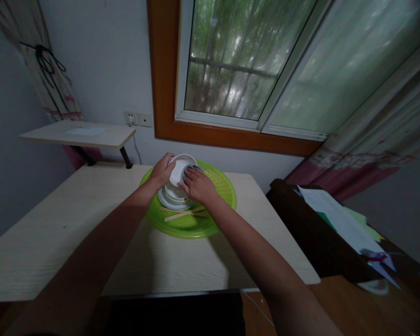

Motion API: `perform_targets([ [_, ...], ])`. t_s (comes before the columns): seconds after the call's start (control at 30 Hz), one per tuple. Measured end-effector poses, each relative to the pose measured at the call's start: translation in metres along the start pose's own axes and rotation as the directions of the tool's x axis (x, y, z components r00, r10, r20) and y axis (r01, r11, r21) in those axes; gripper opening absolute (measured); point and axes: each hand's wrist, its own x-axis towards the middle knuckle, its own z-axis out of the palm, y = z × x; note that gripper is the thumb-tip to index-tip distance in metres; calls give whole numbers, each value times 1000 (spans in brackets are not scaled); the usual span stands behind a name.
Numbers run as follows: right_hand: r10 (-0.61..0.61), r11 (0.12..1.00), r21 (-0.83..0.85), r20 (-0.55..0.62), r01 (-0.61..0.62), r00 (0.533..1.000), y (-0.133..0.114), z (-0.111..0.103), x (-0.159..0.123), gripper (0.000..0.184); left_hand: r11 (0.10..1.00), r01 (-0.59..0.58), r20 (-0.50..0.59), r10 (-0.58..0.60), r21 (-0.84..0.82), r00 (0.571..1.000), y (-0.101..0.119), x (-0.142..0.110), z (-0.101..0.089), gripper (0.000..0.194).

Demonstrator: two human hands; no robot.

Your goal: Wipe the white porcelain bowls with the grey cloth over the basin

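A white bowl is tipped toward me above the green tray. My left hand grips its left rim, thumb on the inner side. Inside the bowl lies my right hand, its fingers pressing what looks like a small grey cloth against the wall; most of it is hidden. Right below the bowl, more white dishes are stacked on the tray. Several light wooden chopsticks lie crossed in front of the stack.
The tray stands on a pale wooden table against the wall. A raised shelf with a paper on it is at the left. To the right, a dark brown piece of furniture carries papers. Behind is a window.
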Motion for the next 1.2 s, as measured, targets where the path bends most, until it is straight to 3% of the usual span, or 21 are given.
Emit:
perform_targets([
  [0.13, -44, 999, 29, 61, 42, 997, -4, 0, -2, 54, 998, -63, -6, 63, -16, 998, -6, 3, 2, 35],
  [0.27, -118, 972, 218, 148, 84, 982, -10, -4, -4, 58, 995, -95, -27, 95, 1, 995, -8, 3, 2, 39],
  [0.37, -141, 924, 372, 123, 86, 982, -11, -7, -6, 66, 997, -76, -30, 75, -34, 997, -5, 2, 1, 39],
  [0.47, -151, 874, 475, 75, 97, 986, -9, -7, -6, 59, 995, -81, -32, 80, -59, 996, -2, 2, 0, 38],
  [0.57, -117, 901, 429, 91, 67, 989, -7, -5, -3, 52, 996, -73, -41, 72, -41, 997, -1, 2, -1, 38],
  [0.67, -87, 964, 262, 124, 51, 988, -3, -4, -1, 46, 998, -55, -45, 54, -31, 998, -1, 2, -2, 37],
  [0.8, -67, 996, 59, 73, 62, 995, 2, -5, -1, 42, 999, -25, -58, 24, -23, 998, -1, 3, -2, 36],
  [0.9, -53, 999, -3, 43, 53, 998, 4, -5, -1, 43, 1000, -10, -66, 9, -12, 998, 0, 3, -2, 37],
  [1.1, -165, 974, 181, 141, 139, 976, -3, -9, -4, 54, 999, -32, -43, 31, -14, 999, -1, 2, -1, 41],
  [1.2, -159, 937, 328, 107, 116, 982, -5, -12, -5, 57, 998, -56, -37, 55, -27, 998, -1, 2, 0, 42],
])
